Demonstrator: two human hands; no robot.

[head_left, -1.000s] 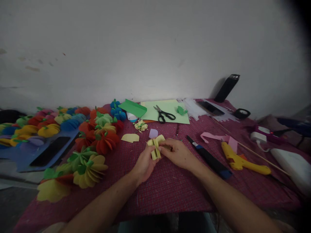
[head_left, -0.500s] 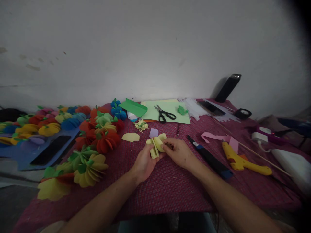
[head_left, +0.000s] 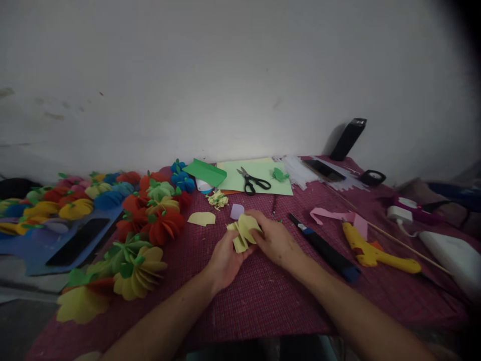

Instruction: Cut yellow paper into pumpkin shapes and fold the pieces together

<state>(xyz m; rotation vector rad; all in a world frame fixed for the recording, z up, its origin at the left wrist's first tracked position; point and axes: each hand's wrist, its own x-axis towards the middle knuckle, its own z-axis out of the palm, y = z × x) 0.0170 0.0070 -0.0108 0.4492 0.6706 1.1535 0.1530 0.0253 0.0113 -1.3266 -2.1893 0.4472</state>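
Note:
Between my two hands is a bundle of folded pale yellow paper pieces point(head_left: 243, 232), its leaves fanned apart. My left hand point(head_left: 224, 255) grips the bundle from the left, thumb on the near side. From the right, my right hand point(head_left: 276, 238) pinches one of the leaves; some of its fingertips are hidden behind the paper. Just beyond them a small lilac paper piece point(head_left: 236, 211) lies on the cloth. A flat pale yellow cut-out point(head_left: 202, 218) rests to the left, with a heap of yellow and green paper scraps point(head_left: 218, 199) behind it.
Many paper pumpkins point(head_left: 165, 225) crowd the left side. Black scissors point(head_left: 252, 181) lie on a light green sheet point(head_left: 280, 187) at the back. On the right are a dark-handled tool point(head_left: 326, 249), a pink strip point(head_left: 326, 214), a yellow glue gun point(head_left: 376, 250) and a thin stick point(head_left: 406, 243).
The yellow leaf under my right fingers has turned and now stands more upright and broad. My hands stay close around the bundle. The view has shifted slightly.

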